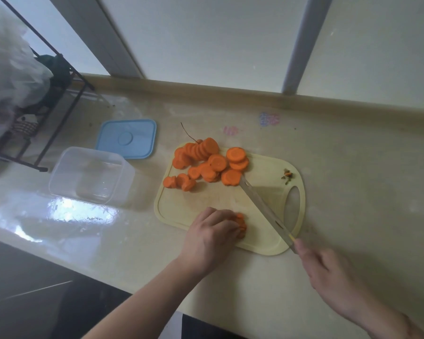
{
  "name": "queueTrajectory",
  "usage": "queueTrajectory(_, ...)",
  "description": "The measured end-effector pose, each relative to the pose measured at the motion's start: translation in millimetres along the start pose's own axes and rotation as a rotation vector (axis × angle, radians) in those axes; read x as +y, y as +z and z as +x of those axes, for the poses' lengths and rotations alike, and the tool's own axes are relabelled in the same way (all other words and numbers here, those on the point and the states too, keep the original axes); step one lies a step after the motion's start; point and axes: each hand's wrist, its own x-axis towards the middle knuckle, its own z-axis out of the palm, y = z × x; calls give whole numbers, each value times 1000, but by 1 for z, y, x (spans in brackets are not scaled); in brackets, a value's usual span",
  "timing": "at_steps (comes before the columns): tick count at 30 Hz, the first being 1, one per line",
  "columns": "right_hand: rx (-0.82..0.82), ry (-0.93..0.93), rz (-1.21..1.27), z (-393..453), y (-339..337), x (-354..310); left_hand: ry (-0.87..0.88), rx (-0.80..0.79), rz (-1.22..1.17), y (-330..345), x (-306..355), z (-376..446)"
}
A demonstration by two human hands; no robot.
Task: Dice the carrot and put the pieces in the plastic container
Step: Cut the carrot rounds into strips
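Observation:
A pale yellow cutting board (260, 192) lies on the counter. Several round orange carrot slices (207, 162) are heaped at its far left corner. My left hand (212, 234) presses down on a small stack of carrot slices (241, 222) at the board's near edge. My right hand (328, 267) grips the handle of a long knife (262, 206), whose blade reaches diagonally up the board with its tip touching the heap. The clear plastic container (88, 176) stands left of the board, with no carrot in it.
The container's blue lid (127, 138) lies flat behind it. A black wire rack (42, 104) with a white bag stands at the far left. A small stem scrap (288, 173) rests near the board's handle hole. The counter's front edge runs just below my arms.

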Motion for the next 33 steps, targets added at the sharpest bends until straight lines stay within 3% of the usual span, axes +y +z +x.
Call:
queueTrajectory(4, -18, 6, 4, 0, -1, 1, -49, -51, -77, -7, 0, -3)
queueTrajectory(12, 14, 6, -2, 4, 0, 6, 85, -182, -21, -23, -23, -3)
queueTrajectory(19, -20, 25, -8, 1, -2, 1, 95, -81, -37, -8, -21, -1)
queueTrajectory(23, -3, 14, -2, 1, -1, 6, 79, -107, -34, -8, -25, -3)
queueTrajectory(33, 11, 38, 6, -3, 3, 6, 312, -81, 225, -14, -15, 9)
